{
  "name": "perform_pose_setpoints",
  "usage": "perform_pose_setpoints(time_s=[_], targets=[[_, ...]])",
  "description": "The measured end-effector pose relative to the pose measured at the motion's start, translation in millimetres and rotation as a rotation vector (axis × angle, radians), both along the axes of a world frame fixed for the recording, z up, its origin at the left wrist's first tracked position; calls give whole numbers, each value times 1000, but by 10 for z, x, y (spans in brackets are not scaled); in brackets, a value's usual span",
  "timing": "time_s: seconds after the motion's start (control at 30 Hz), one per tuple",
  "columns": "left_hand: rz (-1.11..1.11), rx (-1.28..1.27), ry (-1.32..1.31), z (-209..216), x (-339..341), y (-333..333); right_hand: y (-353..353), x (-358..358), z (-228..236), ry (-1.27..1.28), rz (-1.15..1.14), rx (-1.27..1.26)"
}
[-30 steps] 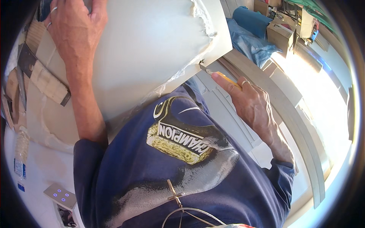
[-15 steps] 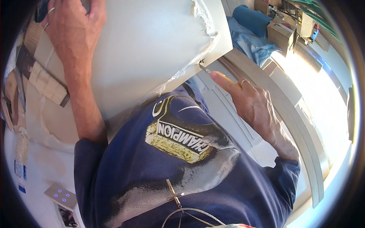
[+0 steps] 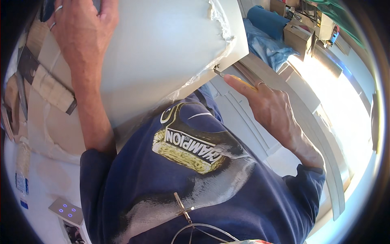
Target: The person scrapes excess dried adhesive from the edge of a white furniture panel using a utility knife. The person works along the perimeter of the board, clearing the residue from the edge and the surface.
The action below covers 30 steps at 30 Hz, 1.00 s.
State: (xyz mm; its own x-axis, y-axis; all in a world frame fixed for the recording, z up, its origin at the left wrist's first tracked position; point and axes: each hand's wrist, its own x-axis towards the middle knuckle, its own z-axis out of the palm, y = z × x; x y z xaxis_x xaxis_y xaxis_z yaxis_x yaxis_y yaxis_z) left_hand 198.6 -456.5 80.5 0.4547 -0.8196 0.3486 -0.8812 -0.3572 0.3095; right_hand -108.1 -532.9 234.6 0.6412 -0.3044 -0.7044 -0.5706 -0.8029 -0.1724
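Note:
A large pale grey panel (image 3: 158,44) lies before me, a ragged strip of clear film or dried glue (image 3: 221,26) along its right and near edges. My right hand (image 3: 270,105) is closed around a slim yellow-handled knife (image 3: 241,81), forefinger stretched along it. The metal tip touches the panel near its right corner, beside a small dark mark (image 3: 217,66). At the upper left, my left hand (image 3: 83,36) is closed over a dark object (image 3: 48,11) at the panel's edge. The picture's top edge cuts off those fingertips, so the object's kind is unclear.
Left of the panel lie a wide scraper with a wooden handle (image 3: 55,89), other hand tools (image 3: 16,101) and a brush-like tool (image 3: 23,166). A small plate with lit blue rings (image 3: 65,211) sits lower left. Blue plastic sheeting (image 3: 270,46) and a cardboard box (image 3: 298,34) stand upper right.
My left hand has shifted slightly right and downward in the picture. The knife tip stays by the dark mark, with my right wrist a little farther right.

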Motion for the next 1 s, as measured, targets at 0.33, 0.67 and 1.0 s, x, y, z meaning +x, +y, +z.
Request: perform_pose_setpoints(time_s=[0.33,0.67,1.0], targets=[[69,73,-26,51,-135,4,73,-132,-13,-63,73,-40],[76,68,34,-8,-75,62,-113,-105,-64,30,-199,223],[94,-4,29,-73,-37,126,17,9,114,46,-238,60]])
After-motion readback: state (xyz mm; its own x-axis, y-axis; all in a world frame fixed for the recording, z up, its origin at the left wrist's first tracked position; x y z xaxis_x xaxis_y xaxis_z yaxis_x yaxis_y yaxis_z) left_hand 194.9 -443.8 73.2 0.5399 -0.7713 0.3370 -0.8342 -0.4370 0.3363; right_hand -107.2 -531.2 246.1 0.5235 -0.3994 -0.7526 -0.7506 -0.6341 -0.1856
